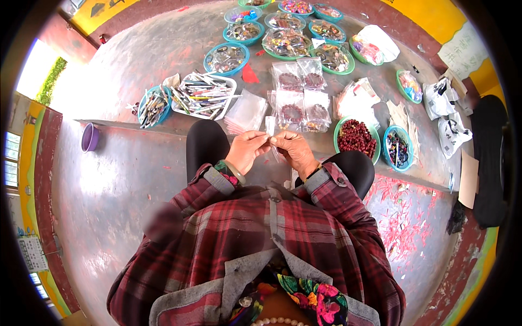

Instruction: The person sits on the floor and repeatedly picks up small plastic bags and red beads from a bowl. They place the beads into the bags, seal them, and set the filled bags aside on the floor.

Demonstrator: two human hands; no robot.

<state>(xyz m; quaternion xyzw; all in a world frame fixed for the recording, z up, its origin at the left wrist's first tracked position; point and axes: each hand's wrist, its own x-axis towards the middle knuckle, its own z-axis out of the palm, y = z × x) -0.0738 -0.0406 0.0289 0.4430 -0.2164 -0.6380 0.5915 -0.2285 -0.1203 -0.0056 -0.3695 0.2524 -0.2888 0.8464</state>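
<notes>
Above my lap, my left hand (246, 150) and my right hand (296, 150) meet with fingertips pinched together. Between them is a narrow, whitish strip of what looks like clear plastic (270, 124), one end standing up past the fingers and a thin part hanging below. Whether it is a folded bag I cannot tell. Just beyond, filled clear zip bags (290, 112) with dark red bead bracelets lie in two columns. A stack of flat clear bags (246, 111) lies to their left. On the right, a green bowl (376, 154) holds dark red beads (356, 137).
A white basket (231, 89) and a blue bowl (142, 122) full of pens stand left. Several bowls of bagged trinkets fill the far side, including a blue basin (246, 61). Right are a blue bowl (410, 160) of dark cords and white plastic bags (452, 133). A purple bucket (90, 137) stands far left.
</notes>
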